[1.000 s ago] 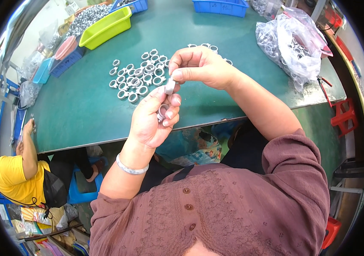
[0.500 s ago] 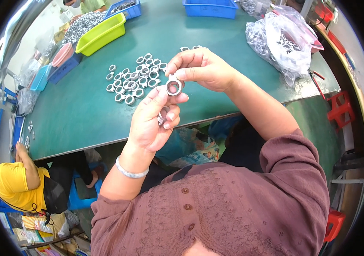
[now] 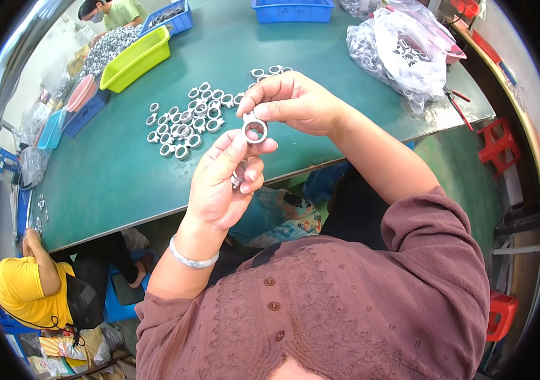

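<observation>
A silver metal ring clamp (image 3: 255,140) with a small lug on top is held up over the table's near edge. The thumb and fingers of my right hand (image 3: 292,104) pinch it by the lug. My left hand (image 3: 219,183) grips its lower rim between thumb and finger. A second metal ring (image 3: 239,176) is tucked in the curled lower fingers of my left hand. Beyond my hands lies a loose pile of similar rings (image 3: 184,131) on the green table (image 3: 118,183). A few more rings (image 3: 275,69) lie behind my right hand, partly hidden by it.
A lime-green bin (image 3: 135,60) and blue bins (image 3: 292,11) stand toward the back. At the right are a clear plastic bag of rings (image 3: 403,54) and red-handled pliers (image 3: 458,104). A person in yellow (image 3: 26,282) sits at left; another person in green (image 3: 123,12) works at the far left.
The view has shifted slightly, so the table things sit a little farther left. Both hands keep their grip on the ring clamp, which looks turned slightly. More rings show behind my right hand.
</observation>
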A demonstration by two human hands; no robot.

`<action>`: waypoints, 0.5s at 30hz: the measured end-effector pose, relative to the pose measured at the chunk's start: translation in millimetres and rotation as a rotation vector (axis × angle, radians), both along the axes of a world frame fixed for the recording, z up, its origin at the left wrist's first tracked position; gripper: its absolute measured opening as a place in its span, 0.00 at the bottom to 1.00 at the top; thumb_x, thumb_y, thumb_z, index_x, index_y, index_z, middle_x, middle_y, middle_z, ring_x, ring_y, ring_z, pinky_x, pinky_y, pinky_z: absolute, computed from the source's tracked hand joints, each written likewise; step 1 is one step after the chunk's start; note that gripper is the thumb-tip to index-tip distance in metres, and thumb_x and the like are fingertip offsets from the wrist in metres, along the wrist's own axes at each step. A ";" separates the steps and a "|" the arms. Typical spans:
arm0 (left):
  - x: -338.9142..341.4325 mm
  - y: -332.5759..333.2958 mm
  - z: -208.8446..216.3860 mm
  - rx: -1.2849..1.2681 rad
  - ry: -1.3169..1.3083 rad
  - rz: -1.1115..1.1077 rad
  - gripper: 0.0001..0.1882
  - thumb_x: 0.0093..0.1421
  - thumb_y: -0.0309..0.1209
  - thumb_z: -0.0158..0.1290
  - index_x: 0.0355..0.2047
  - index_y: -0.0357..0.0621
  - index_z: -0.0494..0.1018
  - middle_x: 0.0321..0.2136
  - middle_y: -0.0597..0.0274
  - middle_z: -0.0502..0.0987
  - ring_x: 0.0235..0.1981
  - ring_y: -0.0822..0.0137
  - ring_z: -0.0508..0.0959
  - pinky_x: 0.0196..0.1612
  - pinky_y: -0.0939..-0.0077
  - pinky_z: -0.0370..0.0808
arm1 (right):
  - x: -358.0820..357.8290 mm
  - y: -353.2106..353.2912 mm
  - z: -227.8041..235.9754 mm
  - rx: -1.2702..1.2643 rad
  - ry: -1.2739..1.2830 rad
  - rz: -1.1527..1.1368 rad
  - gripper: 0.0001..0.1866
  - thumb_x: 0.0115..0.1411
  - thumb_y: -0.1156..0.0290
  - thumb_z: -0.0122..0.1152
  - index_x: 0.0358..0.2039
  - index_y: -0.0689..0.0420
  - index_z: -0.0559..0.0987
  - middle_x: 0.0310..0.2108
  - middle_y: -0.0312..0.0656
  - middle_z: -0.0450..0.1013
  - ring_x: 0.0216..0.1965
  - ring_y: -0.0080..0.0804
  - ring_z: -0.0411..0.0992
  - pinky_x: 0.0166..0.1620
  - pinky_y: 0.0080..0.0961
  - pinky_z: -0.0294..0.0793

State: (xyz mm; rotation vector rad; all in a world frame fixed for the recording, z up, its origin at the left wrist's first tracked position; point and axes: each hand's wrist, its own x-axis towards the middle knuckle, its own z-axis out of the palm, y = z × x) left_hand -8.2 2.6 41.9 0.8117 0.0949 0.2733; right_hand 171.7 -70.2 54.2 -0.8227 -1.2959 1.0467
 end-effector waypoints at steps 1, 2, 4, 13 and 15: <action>-0.1 -0.4 0.6 0.001 0.006 0.004 0.10 0.60 0.35 0.45 0.35 0.41 0.67 0.34 0.55 0.73 0.18 0.79 0.64 0.19 0.89 0.59 | 0.0 -0.4 -0.2 0.002 -0.015 -0.021 0.08 0.52 0.79 0.54 0.34 0.63 0.75 0.33 0.39 0.72 0.35 0.24 0.69 0.42 0.21 0.68; 0.4 -1.1 1.1 0.001 0.006 0.002 0.10 0.60 0.35 0.45 0.35 0.41 0.67 0.34 0.55 0.73 0.18 0.79 0.64 0.19 0.89 0.59 | 0.1 -0.9 -0.3 0.005 -0.030 -0.042 0.08 0.52 0.78 0.54 0.33 0.63 0.76 0.33 0.38 0.72 0.35 0.23 0.69 0.42 0.21 0.68; 1.7 -2.9 1.3 0.031 0.032 0.070 0.08 0.59 0.33 0.46 0.34 0.41 0.68 0.32 0.57 0.74 0.18 0.80 0.64 0.19 0.89 0.59 | 2.6 -1.5 0.8 0.053 -0.133 -0.081 0.08 0.52 0.78 0.54 0.33 0.63 0.76 0.32 0.38 0.71 0.35 0.23 0.69 0.41 0.20 0.68; 9.7 -5.8 -17.8 1.055 -0.101 0.692 0.15 0.48 0.20 0.56 0.37 0.36 0.67 0.24 0.67 0.68 0.18 0.84 0.62 0.20 0.92 0.58 | -10.1 -24.7 1.9 0.142 -0.359 -0.283 0.09 0.50 0.81 0.56 0.34 0.64 0.76 0.32 0.37 0.71 0.35 0.22 0.68 0.41 0.19 0.68; 10.6 -6.3 -18.6 1.130 -0.149 0.748 0.16 0.47 0.20 0.56 0.38 0.35 0.67 0.26 0.65 0.69 0.18 0.84 0.63 0.20 0.92 0.59 | -10.7 -27.8 -1.2 0.142 -0.335 -0.294 0.10 0.51 0.82 0.55 0.36 0.64 0.75 0.33 0.38 0.71 0.35 0.21 0.69 0.41 0.18 0.69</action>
